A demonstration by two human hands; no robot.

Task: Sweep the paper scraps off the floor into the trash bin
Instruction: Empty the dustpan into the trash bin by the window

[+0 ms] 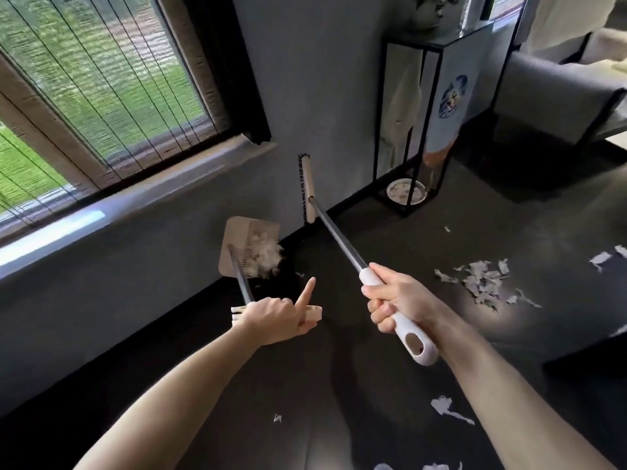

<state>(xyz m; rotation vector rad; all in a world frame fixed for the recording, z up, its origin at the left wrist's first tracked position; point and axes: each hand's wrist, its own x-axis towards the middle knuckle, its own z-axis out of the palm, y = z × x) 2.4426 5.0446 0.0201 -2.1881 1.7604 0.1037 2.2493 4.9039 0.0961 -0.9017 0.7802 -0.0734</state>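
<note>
Dustpan (237, 249) raised with paper scraps (266, 255), left grip (274, 317) curled round handle, index finger extended. Broom (308, 188) lifted, right grip (395, 300) closed round handle; scrap pile (481, 283) on floor (373, 385).

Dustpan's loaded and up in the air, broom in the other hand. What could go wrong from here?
The lifted dustpan is tilted, paper scraps heaped at its edge; they may spill. The left hand holds its handle with index finger off, so it could twist. The broom head could knock the wall.
</note>
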